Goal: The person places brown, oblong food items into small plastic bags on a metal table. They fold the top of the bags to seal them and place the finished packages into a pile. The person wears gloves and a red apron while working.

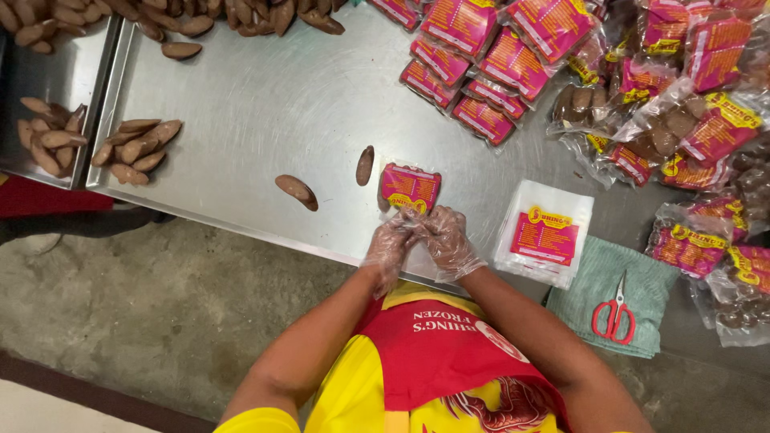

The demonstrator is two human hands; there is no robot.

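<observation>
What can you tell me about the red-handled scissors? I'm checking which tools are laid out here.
The scissors are small, with red looped plastic handles and short metal blades. They lie flat and closed, blades pointing away from the person, on a folded green cloth at the right of the steel table. Neither hand touches them.

Scissors (613, 309) on cloth (597, 277), seemingly flat

Only 1 view exists: a camera on the person's head, looking almost straight down past the chest onto the near edge of the steel bench (265, 104). It sits close above the left hand (391, 247) and right hand (446, 239), and takes in the bench from near edge to far edge, plus floor beside it.
</observation>
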